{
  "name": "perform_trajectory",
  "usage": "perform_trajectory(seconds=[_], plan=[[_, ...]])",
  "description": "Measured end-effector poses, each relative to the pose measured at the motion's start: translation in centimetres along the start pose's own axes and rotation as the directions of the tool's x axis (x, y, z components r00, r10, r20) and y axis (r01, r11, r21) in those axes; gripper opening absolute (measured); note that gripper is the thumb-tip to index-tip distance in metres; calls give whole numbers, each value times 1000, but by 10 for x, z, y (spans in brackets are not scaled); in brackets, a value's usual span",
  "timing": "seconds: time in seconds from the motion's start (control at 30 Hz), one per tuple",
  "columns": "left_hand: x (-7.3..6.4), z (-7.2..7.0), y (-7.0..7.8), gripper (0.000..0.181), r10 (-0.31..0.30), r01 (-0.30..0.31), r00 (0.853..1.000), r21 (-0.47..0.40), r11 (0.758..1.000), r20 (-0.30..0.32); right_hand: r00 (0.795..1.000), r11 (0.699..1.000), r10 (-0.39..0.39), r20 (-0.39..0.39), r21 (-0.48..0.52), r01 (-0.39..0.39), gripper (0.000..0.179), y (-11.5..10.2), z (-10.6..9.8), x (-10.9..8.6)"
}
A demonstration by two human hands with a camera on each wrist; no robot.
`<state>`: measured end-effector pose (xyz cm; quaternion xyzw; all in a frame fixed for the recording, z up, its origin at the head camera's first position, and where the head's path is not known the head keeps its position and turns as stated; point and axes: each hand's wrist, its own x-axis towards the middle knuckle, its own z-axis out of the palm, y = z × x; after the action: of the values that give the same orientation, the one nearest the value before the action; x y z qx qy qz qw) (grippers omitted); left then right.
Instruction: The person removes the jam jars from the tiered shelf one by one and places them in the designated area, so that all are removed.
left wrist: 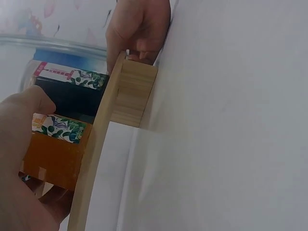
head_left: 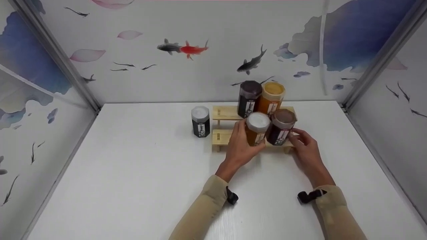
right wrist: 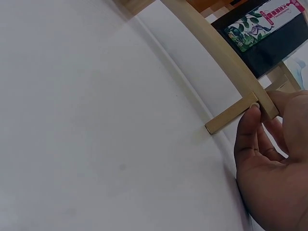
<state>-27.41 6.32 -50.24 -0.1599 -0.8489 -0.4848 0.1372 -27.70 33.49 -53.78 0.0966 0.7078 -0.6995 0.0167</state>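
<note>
My left hand [head_left: 241,145] grips an amber jar [head_left: 256,128] with a whitish lid, its base right at the lower shelf of a two-step wooden rack [head_left: 223,135]. In the left wrist view the thumb and fingers curl round the orange-brown jar [left wrist: 57,154]. Just to its right a dark jar [head_left: 282,128] with a brown lid stands on the same step. My right hand [head_left: 308,151] pinches the right end of the lower step; in the right wrist view its thumb and fingers hold the board's end [right wrist: 270,106] beside a leg.
On the upper step stand a dark jar [head_left: 249,100] with a dark lid and an orange jar [head_left: 272,96] with a yellow lid. Left of the rack, a black jar [head_left: 200,122] with a whitish lid sits on the white table [head_left: 133,166]. Printed panels enclose the back and sides.
</note>
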Motion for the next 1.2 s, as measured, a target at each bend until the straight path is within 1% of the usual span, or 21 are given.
perform_trajectory(seconds=[0.13,0.2,0.3,0.33,0.5,0.57,0.7,0.8,0.87,0.97,1.03,1.1,1.2], plan=[[0,0,0,90,21,-20,1000,23,1000,-11,998,996,-51,-37,-71,48,60,1,0,0],[0,0,-1,94,30,-30,999,18,999,-13,996,993,-78,-53,-93,73,60,1,0,0],[-1,0,-1,100,42,-42,999,4,999,-19,993,992,-96,-62,-83,91,59,2,1,0],[-1,0,-1,101,46,-46,999,3,999,-23,993,994,-97,-65,-66,92,57,3,1,0],[-1,-2,-3,101,81,-78,996,52,996,-48,990,993,-104,-93,-65,98,52,5,0,-2],[0,-4,-4,101,97,-93,994,70,993,-58,990,993,-103,-99,-60,97,52,5,0,-2],[3,-12,-4,101,118,-111,990,80,991,-79,991,996,-91,-98,-12,90,53,4,2,-2],[7,-22,-4,101,125,-119,986,64,991,-107,991,996,-86,-98,2,86,54,4,3,-3],[10,-31,-3,100,128,-123,983,49,991,-135,991,996,-86,-101,-12,86,55,3,3,-3],[16,-49,-1,98,145,-143,971,24,989,-192,990,995,-91,-105,-39,87,55,3,3,-3],[19,-63,-1,96,158,-161,960,6,987,-231,989,994,-103,-108,-31,101,55,4,3,-1],[22,-76,-1,95,166,-178,949,-20,984,-266,988,994,-108,-108,14,110,54,5,2,1],[25,-96,-3,95,160,-182,940,-47,982,-303,989,989,-109,-105,86,118,53,7,0,3]])
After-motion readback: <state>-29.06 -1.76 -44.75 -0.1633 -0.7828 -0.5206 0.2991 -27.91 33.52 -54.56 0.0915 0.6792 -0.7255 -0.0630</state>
